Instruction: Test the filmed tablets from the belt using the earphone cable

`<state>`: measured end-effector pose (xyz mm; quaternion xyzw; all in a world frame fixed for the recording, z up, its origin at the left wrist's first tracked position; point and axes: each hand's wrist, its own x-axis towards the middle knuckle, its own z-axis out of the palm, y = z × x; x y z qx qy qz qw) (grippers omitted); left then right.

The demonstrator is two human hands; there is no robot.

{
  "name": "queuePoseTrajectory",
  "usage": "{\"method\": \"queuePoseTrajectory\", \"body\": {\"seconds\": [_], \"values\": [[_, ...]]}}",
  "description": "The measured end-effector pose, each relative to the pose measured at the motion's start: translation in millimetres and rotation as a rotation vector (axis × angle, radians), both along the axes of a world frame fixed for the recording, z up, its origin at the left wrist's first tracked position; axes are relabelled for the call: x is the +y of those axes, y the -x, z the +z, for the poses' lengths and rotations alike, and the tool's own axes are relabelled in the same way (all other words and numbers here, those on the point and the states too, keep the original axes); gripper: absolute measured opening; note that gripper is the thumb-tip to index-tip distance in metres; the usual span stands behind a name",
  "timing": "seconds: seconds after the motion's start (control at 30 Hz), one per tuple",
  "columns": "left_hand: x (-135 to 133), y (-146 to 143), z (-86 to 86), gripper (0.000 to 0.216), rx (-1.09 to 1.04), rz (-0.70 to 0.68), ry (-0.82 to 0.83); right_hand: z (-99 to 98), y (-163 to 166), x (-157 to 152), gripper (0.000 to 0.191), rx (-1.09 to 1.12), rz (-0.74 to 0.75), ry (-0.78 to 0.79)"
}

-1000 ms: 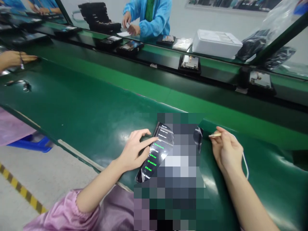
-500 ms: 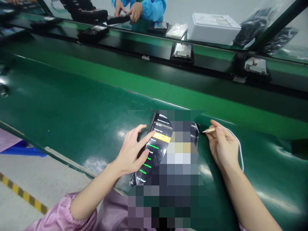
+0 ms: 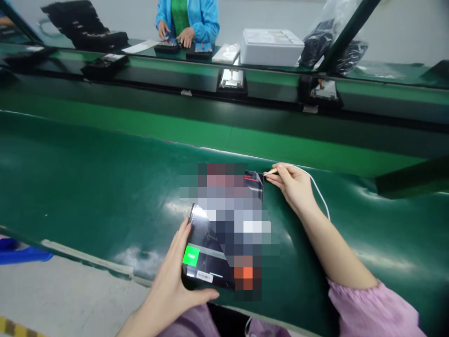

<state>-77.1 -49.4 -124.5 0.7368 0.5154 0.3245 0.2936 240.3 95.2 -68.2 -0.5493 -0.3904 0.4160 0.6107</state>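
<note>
A black tablet [image 3: 205, 234] lies tilted on the green work table, with a green button at its lower left and small red writing near its top right corner. Pixel blocks hide much of its middle. My left hand [image 3: 173, 274] grips it from the lower left, fingers along the left edge and thumb by the bottom edge. Between the fingertips of my right hand [image 3: 293, 187] is a white cable [image 3: 318, 191] with a pale yellow plug [image 3: 272, 172]. The plug's tip meets the tablet's upper right edge; whether it sits inside a port I cannot tell.
Beyond the green table [image 3: 87, 187] runs a dark conveyor belt [image 3: 168, 82] carrying several black trays with opened devices, one tray [image 3: 233, 82] straight ahead. Across it, a co-worker in blue sleeves [image 3: 206, 21] handles parts. A white foam box [image 3: 271, 49] stands at that side.
My left hand has gone from touching the screen to gripping the tablet's lower left. The test list has given way to a dark screen with a green button. The plug has come to the tablet's edge.
</note>
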Motion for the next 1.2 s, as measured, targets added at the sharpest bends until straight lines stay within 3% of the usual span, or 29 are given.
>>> {"method": "queuePoseTrajectory", "body": {"seconds": [0.23, 0.43, 0.6, 0.8, 0.97, 1.2], "values": [[3.2, -5.3, 13.6, 0.116, -0.007, 0.033, 0.063, 8.1, -2.1, 13.2, 0.034, 0.009, 0.091, 0.104], [2.5, -4.2, 10.0, 0.116, -0.019, 0.031, 0.052, 15.6, -8.4, 21.2, 0.025, -0.069, 0.205, 0.152], [1.2, -4.4, 9.7, 0.118, -0.013, 0.057, 0.075, 13.0, -11.2, 29.7, 0.031, -0.123, 0.233, 0.126], [0.2, -3.1, 10.0, 0.115, 0.001, 0.052, 0.084, 15.1, -15.5, 33.2, 0.051, -0.188, 0.331, 0.099], [-1.8, -2.9, 11.1, 0.118, 0.040, 0.054, 0.105, 24.5, -20.5, 38.4, 0.049, -0.369, 0.398, 0.108], [-4.6, -2.5, 11.1, 0.116, 0.082, 0.061, 0.106, 30.3, -27.7, 44.8, 0.051, -0.288, 0.511, 0.148]]}}
